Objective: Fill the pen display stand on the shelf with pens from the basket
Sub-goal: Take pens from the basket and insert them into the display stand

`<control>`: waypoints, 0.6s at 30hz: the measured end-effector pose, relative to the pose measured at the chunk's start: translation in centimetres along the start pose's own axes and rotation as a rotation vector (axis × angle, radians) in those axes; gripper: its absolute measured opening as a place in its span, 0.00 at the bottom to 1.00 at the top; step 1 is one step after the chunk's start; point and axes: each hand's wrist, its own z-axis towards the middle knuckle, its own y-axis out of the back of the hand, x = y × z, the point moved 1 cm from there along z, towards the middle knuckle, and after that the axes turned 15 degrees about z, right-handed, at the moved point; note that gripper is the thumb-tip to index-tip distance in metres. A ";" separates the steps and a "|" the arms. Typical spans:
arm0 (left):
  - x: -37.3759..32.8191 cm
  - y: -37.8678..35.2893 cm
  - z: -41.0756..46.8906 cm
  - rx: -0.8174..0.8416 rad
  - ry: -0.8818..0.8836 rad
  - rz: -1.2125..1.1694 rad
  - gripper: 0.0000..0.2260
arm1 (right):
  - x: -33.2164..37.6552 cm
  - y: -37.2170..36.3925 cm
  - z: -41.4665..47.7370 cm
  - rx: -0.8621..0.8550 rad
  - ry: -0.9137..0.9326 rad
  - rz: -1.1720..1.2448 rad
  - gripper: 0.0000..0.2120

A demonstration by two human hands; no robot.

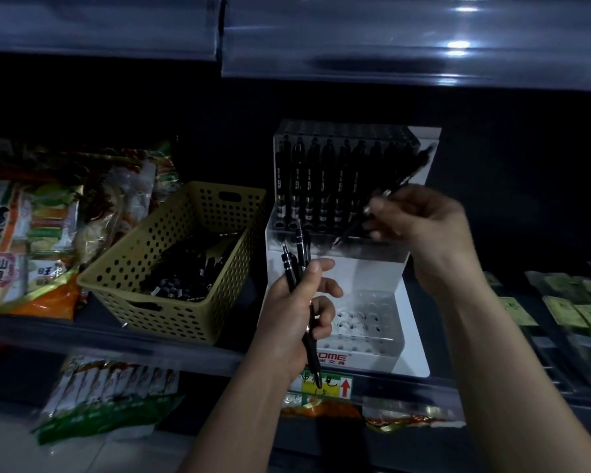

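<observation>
Pen display stand [365,268] sits on the shelf [185,349], just right of the basket [171,254] where more loose pens [185,278] lie. Its far tier carries a row of upright black pens [321,186]; the near tier of holes [359,319] is bare. Of the two hands, the right hand [427,230] pinches a single pen [348,233], tilted with its tip down-left toward the far tier. The left hand [294,312] curls round a small bundle of pens [301,247] in front of the stand. The pen is best stood upright over a free hole before lowering, so it does not knock its neighbours. The bundle should be kept low and clear.
</observation>
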 end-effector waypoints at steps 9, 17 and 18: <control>-0.2 0.0 0.2 0.046 0.057 -0.097 0.09 | -0.1 1.4 0.9 -0.276 0.341 -0.237 0.09; 0.1 0.1 0.3 -0.051 0.029 0.046 0.05 | -0.2 0.7 0.8 -0.246 0.456 -0.473 0.05; 0.0 0.1 0.3 -0.057 0.027 0.040 0.04 | -0.1 0.6 0.8 -0.238 0.462 -0.483 0.06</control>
